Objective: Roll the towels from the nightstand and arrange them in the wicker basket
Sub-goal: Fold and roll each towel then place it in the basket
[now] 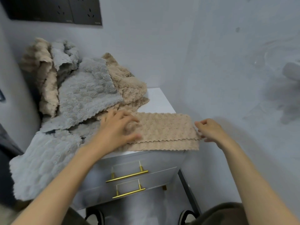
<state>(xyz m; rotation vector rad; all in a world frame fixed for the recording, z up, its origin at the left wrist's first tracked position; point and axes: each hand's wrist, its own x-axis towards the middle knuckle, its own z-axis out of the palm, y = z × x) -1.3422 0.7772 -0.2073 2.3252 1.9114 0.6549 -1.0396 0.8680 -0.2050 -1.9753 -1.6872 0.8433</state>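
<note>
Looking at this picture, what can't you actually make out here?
Wicker basket: nowhere in the head view.
Towel pile: head view; towels overlap, hiding how many there are.
Pale object at the right edge: head view; blurred and cut off.
Left hand: head view; motion blur smears its fingertips.

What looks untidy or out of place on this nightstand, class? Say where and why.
A grey towel droops off the nightstand at its front left, mostly unsupported. Behind it, grey and beige towels lie in a crumpled heap. Only the folded beige towel lies flat.
</note>
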